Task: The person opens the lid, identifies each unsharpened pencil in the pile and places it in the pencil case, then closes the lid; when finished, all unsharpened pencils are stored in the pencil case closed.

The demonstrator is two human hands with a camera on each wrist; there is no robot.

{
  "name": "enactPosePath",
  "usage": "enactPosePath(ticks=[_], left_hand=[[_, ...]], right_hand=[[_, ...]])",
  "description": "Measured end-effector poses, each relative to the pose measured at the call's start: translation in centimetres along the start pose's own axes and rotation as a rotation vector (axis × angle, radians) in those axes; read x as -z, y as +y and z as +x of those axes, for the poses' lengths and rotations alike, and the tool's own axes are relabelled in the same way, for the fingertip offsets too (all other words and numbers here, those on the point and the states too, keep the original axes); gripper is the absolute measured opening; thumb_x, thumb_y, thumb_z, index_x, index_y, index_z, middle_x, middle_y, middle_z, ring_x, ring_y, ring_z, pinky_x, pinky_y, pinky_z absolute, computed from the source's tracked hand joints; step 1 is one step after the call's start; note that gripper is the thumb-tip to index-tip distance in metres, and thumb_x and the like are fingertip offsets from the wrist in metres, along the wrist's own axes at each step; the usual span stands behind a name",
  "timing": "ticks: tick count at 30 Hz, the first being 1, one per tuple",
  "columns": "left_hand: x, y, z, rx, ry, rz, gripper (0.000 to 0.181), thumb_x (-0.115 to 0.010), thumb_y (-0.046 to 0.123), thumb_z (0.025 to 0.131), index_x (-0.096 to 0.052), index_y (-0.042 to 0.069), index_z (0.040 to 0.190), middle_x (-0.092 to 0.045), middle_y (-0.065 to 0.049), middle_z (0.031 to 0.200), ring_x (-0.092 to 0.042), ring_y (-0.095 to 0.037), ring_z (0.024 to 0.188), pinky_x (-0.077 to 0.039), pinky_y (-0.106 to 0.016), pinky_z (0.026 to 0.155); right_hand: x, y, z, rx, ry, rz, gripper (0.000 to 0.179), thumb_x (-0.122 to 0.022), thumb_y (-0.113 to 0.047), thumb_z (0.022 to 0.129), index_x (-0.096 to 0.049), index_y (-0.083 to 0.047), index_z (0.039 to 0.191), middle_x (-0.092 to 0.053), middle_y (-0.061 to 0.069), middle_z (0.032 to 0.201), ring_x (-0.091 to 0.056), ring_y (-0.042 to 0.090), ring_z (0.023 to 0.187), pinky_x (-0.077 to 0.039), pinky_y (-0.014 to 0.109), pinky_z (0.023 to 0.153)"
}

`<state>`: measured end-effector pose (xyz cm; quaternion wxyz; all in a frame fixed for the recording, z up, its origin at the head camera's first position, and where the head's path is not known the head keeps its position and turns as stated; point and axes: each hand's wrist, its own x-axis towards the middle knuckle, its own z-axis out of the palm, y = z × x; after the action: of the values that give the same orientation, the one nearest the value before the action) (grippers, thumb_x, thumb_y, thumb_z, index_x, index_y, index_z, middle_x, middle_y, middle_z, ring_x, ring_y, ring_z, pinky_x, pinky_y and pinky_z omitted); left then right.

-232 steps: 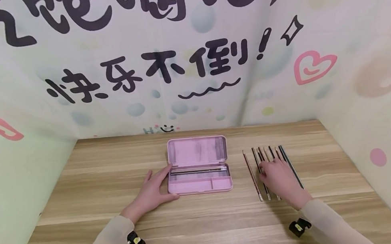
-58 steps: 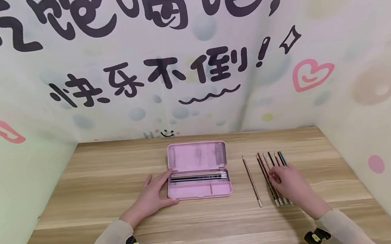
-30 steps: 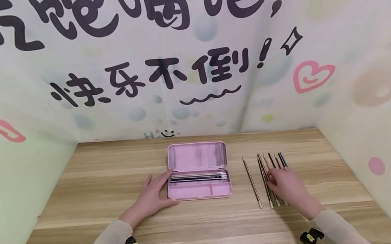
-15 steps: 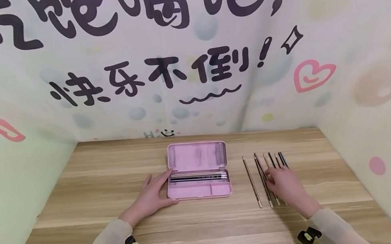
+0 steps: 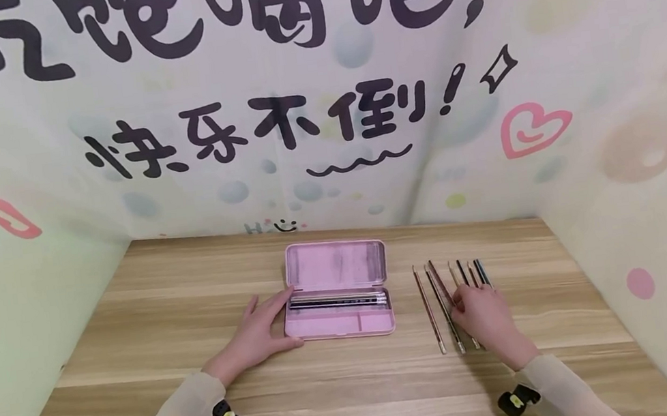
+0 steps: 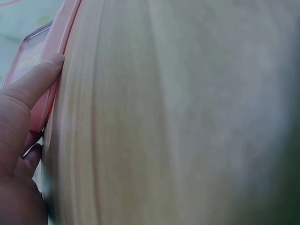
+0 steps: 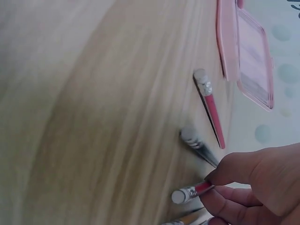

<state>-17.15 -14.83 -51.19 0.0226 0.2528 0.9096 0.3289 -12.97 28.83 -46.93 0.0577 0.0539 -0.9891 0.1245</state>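
Observation:
A pink pencil case (image 5: 322, 326) lies with its lid up, several pencils (image 5: 338, 301) in its rear compartment. My left hand (image 5: 252, 334) holds the case's left end, thumb at the front edge and index finger near the hinge. To the right, my right hand (image 5: 487, 317) pinches a red pencil (image 7: 202, 188) between thumb and fingers; its white eraser end shows in the right wrist view. Left of that hand lie a dark pencil (image 5: 446, 310) and another red pencil (image 5: 428, 307). Beyond the knuckles poke the tips of more pencils, including a black one (image 5: 463, 272); their middles are hidden.
Everything lies on a wood-grain table (image 5: 354, 391). A printed cloth wall (image 5: 215, 201) rises along its back edge, with pale walls at both sides. A blue pencil (image 5: 483, 272) is at the far right of the row.
Since the earliest frame, dark pencils have been added to the case. Over the last second, my right hand has shifted slightly left; the red and dark pencils have moved left. The left hand stays put.

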Motion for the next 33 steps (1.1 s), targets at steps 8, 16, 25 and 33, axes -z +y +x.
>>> enactPosePath(ticks=[8, 16, 25, 33], left_hand=[[-0.2, -0.1, -0.1, -0.004, 0.002, -0.008, 0.1, -0.089, 0.039, 0.081, -0.039, 0.003, 0.16, -0.048, -0.021, 0.157, -0.045, -0.041, 0.145, -0.007, -0.069, 0.124], [-0.1, 0.1, -0.3, -0.013, 0.023, -0.005, 0.099, -0.09, 0.038, 0.081, -0.039, 0.002, 0.159, -0.05, -0.024, 0.155, -0.047, -0.044, 0.143, -0.009, -0.07, 0.123], [0.3, 0.4, 0.0, 0.01, -0.008, -0.005, 0.101, -0.09, 0.038, 0.08, -0.038, 0.003, 0.16, -0.048, -0.021, 0.157, -0.045, -0.042, 0.145, -0.007, -0.068, 0.125], [0.2, 0.2, 0.0, 0.01, -0.01, -0.002, 0.101, -0.09, 0.039, 0.081, -0.038, 0.003, 0.16, -0.048, -0.021, 0.157, -0.045, -0.042, 0.144, -0.007, -0.068, 0.125]], right_hand=[[1.4, -0.1, 0.5, 0.024, 0.032, 0.052, 0.012, -0.077, -0.01, 0.088, -0.072, -0.001, 0.093, -0.072, 0.003, 0.074, -0.061, 0.024, 0.07, -0.051, 0.052, 0.075], [3.3, -2.1, 2.2, 0.072, -0.007, 0.12, 0.01, -0.072, -0.012, 0.093, -0.074, -0.005, 0.1, -0.075, -0.001, 0.081, -0.059, 0.026, 0.082, -0.052, 0.049, 0.077], [3.2, -4.9, 4.9, 0.258, -0.053, 0.161, 0.007, -0.076, -0.008, 0.091, -0.076, -0.009, 0.098, -0.071, -0.007, 0.08, -0.06, 0.027, 0.087, -0.049, 0.042, 0.076], [2.0, -7.4, 7.3, 0.546, -0.075, 0.122, 0.009, -0.08, -0.009, 0.089, -0.076, -0.011, 0.097, -0.069, -0.009, 0.083, -0.06, 0.021, 0.085, -0.052, 0.039, 0.077]])
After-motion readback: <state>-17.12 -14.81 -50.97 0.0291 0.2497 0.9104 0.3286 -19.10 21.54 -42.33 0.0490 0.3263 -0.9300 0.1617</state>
